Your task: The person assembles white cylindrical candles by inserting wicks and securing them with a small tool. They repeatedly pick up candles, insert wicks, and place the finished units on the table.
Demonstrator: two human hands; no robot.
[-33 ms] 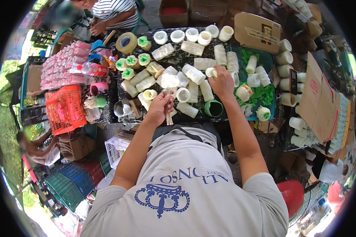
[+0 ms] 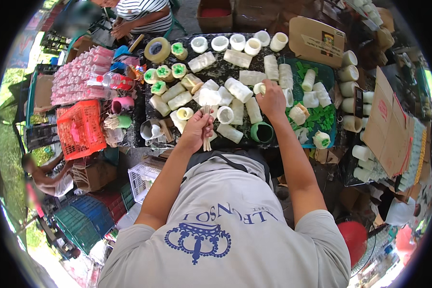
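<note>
At the center of the frame, a person in a pale gray T-shirt works with both hands over a dark bench crowded with whitish cylinders. The left hand closes its fingers around a bundle of thin pale sticks, held upright just left of center, with a white clump showing at the upper end. The right hand, right of center, pinches a small pale piece between bunched fingertips — whether it is lifted or resting among the cylinders, the view cannot tell. Below the right hand, near the bench's lower edge, stands a dark green cup. White cups line the bench's far edge at upper center, with a roll of tape and green-topped cylinders to their left. At center right, a teal tray carries bright green pieces and more pale cylinders. Pink-and-white cylinders stack up at upper left, above an orange-red crate; at the top left — beyond the bench — sits another person in a striped shirt.
</note>
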